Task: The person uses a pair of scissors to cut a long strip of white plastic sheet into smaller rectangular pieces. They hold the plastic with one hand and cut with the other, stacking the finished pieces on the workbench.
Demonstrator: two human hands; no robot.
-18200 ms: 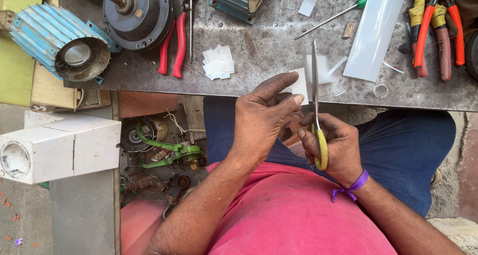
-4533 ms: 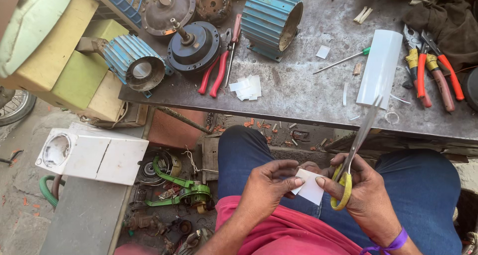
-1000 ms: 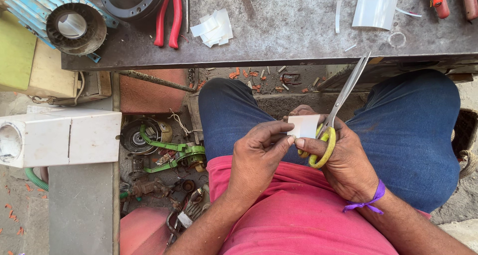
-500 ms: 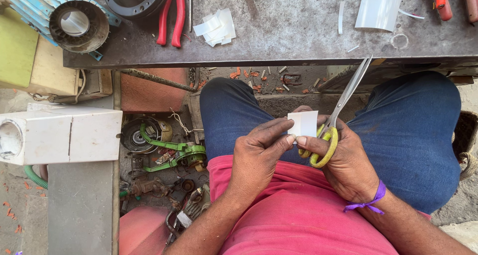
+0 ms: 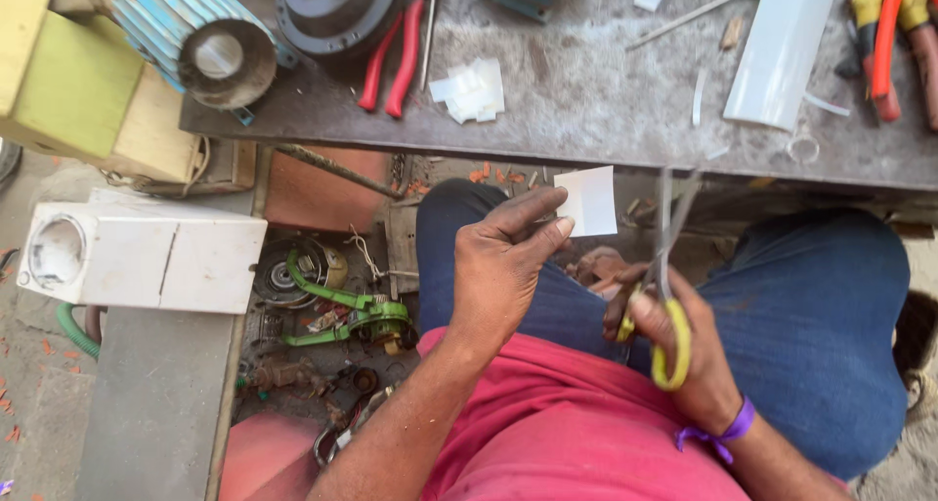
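While the person sits over blue-trousered knees, the scene reads outward from the lap:

Right hand: the right hand (image 5: pixel 674 340) sits at about 5 o'clock from frame centre, its grip closed through the yellow handles of the scissors (image 5: pixel 666 296).

Scissors axis: long axis runs nearly straight from 6 to 12 o'clock, handles toward the body, tips pointing at the desk edge; the blades stand a little parted and blurred.

Left hand: the left hand (image 5: pixel 503 261) is just beside, at 9 o'clock of the scissors, its grip a narrow pinch of thumb and fingertips on the white paper square (image 5: pixel 587 201).

Paper: held at its lower left corner, standing at 12 o'clock of the fingers, apart from the blades, just short of the desk edge.

Desk: the grey metal desk (image 5: pixel 576 100) carries a heap of white paper pieces (image 5: pixel 471 89), red-handled pliers (image 5: pixel 391 56) at its 9 o'clock, and a white strip (image 5: pixel 780 51) at 2 o'clock.
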